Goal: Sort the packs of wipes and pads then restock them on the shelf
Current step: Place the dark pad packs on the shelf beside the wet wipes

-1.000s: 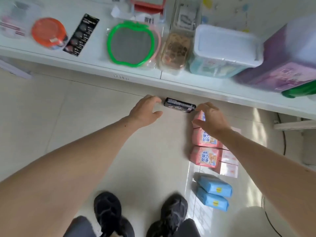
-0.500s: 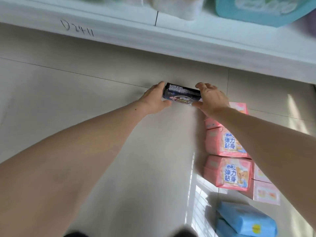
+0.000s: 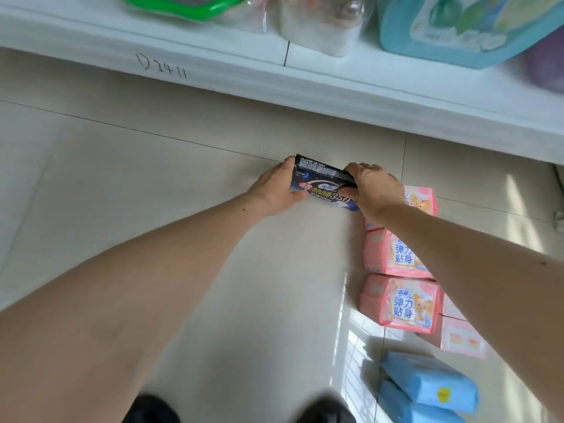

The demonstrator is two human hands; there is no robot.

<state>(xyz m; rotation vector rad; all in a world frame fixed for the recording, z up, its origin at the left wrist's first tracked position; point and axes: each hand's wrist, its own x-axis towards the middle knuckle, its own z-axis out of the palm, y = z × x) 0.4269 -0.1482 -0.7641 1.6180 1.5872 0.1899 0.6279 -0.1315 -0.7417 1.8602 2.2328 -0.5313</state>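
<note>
Nearest the camera, tips of two dark shoes (image 3: 323, 409) on the pale tiled floor (image 3: 152, 184), with two blue packs (image 3: 427, 389) stacked at lower right, partly in a patch of striped sunlight. Further out along the right side, a row of pink packs (image 3: 401, 303) printed with a bear and Chinese lettering, lying on the floor one behind another, flatter pink-and-white packs (image 3: 462, 338) tucked just beside them to the right. Beyond, both bare forearms stretched forward over the tiles. Left hand (image 3: 274, 190) curled round the left end of a dark navy pack (image 3: 322, 183), thumb under its front face, fingers behind. Right hand (image 3: 374, 189) gripping the pack's right end from above, fingers wrapped over the top edge. Dark navy pack held between the two, tilted with its printed face toward the camera, just left of the farthest pink pack; whether touching the floor, impossible to tell. Farthest back, the white shelf (image 3: 213, 65) edge marked with handwritten characters, carrying a green-rimmed item (image 3: 195, 7), a clear wrapped container (image 3: 320, 29) and a teal box (image 3: 464, 32).
</note>
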